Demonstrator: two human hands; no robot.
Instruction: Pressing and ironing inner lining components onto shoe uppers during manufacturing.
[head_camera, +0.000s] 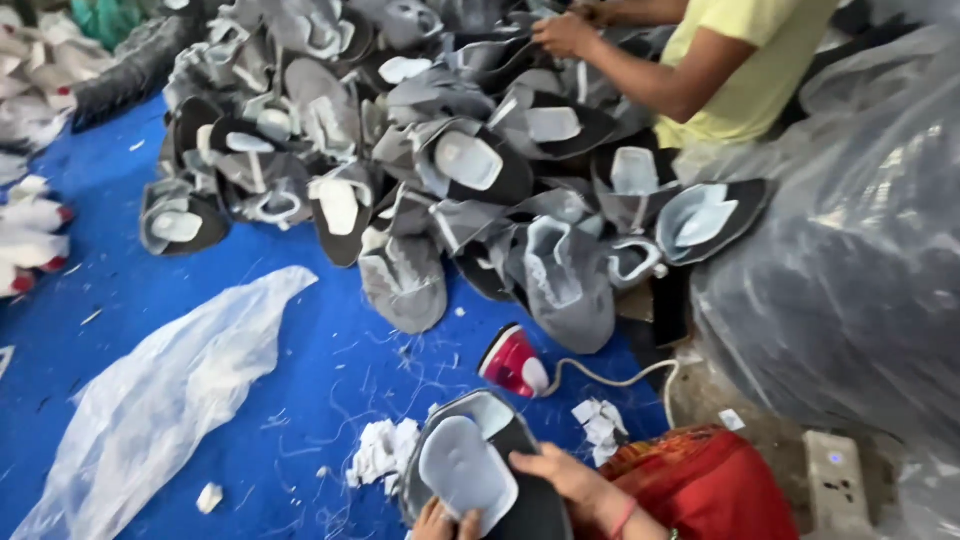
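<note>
Both hands grip a grey shoe upper (487, 470) near a red iron (512, 361). The right hand (565, 478) lies on it, fingers together. The left hand (443, 522), cut off below, pinches its edge.

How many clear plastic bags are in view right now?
2. One flattened plastic bag lies on the blue floor, left of the wearer's hands. One large filled bag stands at right, beside the shoe-upper pile. More may be hidden.

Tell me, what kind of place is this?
Probably a shoe-making workshop. A big pile of grey shoe uppers covers the blue mat, the left hand and right hand hold one upper, and a small iron sits nearby.
</note>
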